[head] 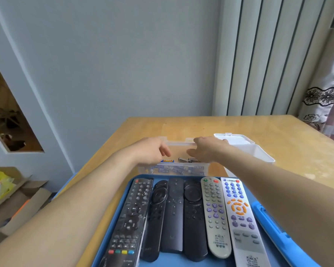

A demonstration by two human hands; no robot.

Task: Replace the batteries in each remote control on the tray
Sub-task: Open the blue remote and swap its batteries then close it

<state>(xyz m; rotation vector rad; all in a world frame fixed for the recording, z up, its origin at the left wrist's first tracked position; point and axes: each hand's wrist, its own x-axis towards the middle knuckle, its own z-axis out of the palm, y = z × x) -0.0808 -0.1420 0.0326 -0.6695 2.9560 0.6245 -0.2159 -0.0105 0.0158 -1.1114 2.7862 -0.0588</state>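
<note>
Several remote controls lie side by side, face up, on a blue tray [181,261]: a long black one [131,218] at the left, three smaller black ones [174,214] in the middle, a grey one [215,214] and a white one [239,218] at the right. Just behind the tray stands a clear plastic box [174,169] full of loose batteries [189,160], its clear lid [179,134] raised. My left hand [152,151] hovers over the box's left side, fingers loosely curled and hanging down. My right hand [208,149] reaches over the right side, fingertips at the lid's lower edge, thumb apart.
A white plastic box [258,153] with its lid [233,138] flipped back stands right of the battery box. A blue object [278,234] lies beside the tray's right edge. The wooden table [287,135] meets a wall and a radiator. Cardboard boxes [14,201] sit on the floor at the left.
</note>
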